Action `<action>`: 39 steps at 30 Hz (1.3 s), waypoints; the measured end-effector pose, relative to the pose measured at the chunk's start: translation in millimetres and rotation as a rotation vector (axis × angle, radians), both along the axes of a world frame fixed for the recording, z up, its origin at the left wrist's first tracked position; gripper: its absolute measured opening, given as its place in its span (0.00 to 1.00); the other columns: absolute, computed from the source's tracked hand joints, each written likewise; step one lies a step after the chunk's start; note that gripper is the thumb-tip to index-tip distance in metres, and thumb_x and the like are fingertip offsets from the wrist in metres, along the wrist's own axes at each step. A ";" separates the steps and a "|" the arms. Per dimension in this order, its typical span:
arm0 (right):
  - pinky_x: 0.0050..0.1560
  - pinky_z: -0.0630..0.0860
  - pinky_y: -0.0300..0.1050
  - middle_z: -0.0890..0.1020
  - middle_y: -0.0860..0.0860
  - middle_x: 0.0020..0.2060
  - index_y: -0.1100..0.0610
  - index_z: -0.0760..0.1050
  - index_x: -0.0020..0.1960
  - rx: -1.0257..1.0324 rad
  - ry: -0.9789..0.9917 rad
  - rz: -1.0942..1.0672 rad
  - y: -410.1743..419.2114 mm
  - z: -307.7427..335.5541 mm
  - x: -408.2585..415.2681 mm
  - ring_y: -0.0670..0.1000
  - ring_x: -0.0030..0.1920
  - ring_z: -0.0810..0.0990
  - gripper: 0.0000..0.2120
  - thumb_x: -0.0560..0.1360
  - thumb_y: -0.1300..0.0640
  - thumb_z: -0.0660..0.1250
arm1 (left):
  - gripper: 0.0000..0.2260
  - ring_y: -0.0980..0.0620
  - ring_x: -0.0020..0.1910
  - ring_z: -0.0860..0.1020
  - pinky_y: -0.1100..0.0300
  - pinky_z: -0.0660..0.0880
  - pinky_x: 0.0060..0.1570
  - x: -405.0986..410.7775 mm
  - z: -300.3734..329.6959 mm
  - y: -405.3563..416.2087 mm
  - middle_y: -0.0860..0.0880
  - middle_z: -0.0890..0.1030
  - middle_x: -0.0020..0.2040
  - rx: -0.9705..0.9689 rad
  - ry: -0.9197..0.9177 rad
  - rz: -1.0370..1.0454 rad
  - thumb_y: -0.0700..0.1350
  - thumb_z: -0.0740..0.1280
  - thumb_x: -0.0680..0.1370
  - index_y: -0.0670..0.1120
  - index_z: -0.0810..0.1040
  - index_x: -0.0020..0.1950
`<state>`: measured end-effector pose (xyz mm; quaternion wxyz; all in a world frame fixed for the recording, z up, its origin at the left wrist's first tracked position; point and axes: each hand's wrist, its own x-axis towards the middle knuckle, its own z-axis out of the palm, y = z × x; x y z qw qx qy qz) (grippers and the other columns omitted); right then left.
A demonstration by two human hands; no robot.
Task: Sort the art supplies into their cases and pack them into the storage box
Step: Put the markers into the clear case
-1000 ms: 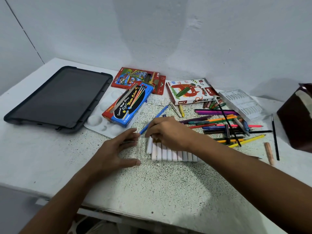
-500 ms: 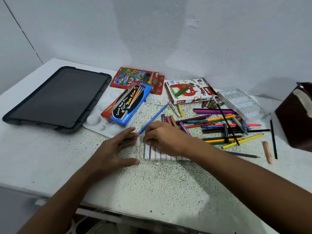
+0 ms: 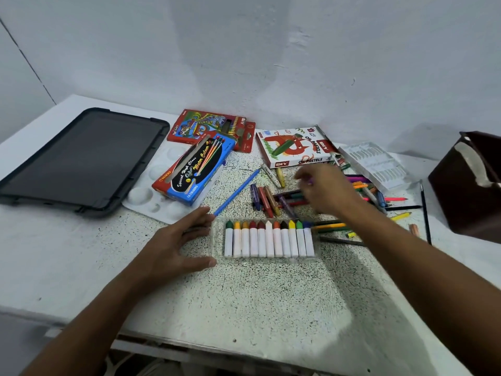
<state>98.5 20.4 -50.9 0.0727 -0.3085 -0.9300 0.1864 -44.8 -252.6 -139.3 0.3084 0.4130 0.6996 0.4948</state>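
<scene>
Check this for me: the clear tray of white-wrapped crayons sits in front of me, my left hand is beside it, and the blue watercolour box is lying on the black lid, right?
Not quite. The head view shows the blue watercolour box lying on the white paint palette, not the black lid. The rest holds.

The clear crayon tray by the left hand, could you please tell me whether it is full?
Nearly full: eleven crayons lie side by side in the clear tray, with a narrow gap at its left end.

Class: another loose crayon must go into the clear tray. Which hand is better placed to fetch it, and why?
Right. The right hand hovers over the loose crayons, while the left hand steadies the clear tray at its left edge.
</scene>
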 end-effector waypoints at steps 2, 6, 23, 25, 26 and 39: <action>0.53 0.75 0.47 0.80 0.57 0.57 0.56 0.78 0.60 0.069 -0.085 -0.187 34.4 3.2 14.0 0.56 0.52 0.79 0.13 0.76 0.63 0.64 | 0.49 0.60 0.64 0.75 0.65 0.73 0.62 0.1 0.8 0.0 0.63 0.75 0.66 -0.011 0.026 -0.014 0.61 0.79 0.58 0.55 0.63 0.75; 0.47 0.77 0.47 0.82 0.62 0.48 0.62 0.81 0.51 0.149 -0.258 -0.380 82.5 2.3 42.1 0.60 0.46 0.80 0.09 0.72 0.65 0.65 | 0.48 0.63 0.60 0.76 0.72 0.72 0.58 0.6 2.0 2.1 0.68 0.73 0.65 -0.033 0.129 -0.025 0.63 0.77 0.58 0.56 0.62 0.75; 0.48 0.75 0.47 0.82 0.60 0.50 0.56 0.81 0.49 0.205 -0.273 -0.423 129.6 8.3 83.2 0.61 0.51 0.79 0.07 0.72 0.60 0.70 | 0.43 0.64 0.61 0.74 0.77 0.70 0.53 3.5 7.0 -0.4 0.67 0.73 0.65 -0.014 0.212 -0.061 0.63 0.77 0.59 0.66 0.63 0.71; 0.52 0.75 0.47 0.83 0.59 0.52 0.57 0.82 0.51 0.195 -0.186 -0.424 137.6 26.7 87.1 0.60 0.54 0.79 0.08 0.73 0.58 0.69 | 0.42 0.65 0.61 0.74 0.76 0.71 0.54 4.9 7.2 -1.4 0.67 0.74 0.65 0.003 0.223 -0.057 0.61 0.78 0.60 0.64 0.65 0.71; 0.53 0.74 0.46 0.83 0.58 0.52 0.58 0.82 0.51 0.187 -0.135 -0.434 141.2 38.7 89.4 0.59 0.54 0.80 0.08 0.74 0.58 0.69 | 0.42 0.66 0.61 0.74 0.75 0.72 0.55 5.8 7.6 -1.5 0.67 0.74 0.65 0.004 0.236 -0.055 0.60 0.79 0.60 0.63 0.65 0.71; 0.43 0.82 0.51 0.83 0.57 0.36 0.60 0.82 0.47 0.034 0.007 -0.469 145.2 59.5 102.3 0.58 0.36 0.83 0.05 0.73 0.61 0.70 | 0.39 0.63 0.65 0.71 0.74 0.67 0.60 14.4 4.7 8.0 0.64 0.72 0.66 0.004 0.378 -0.135 0.66 0.75 0.62 0.64 0.66 0.71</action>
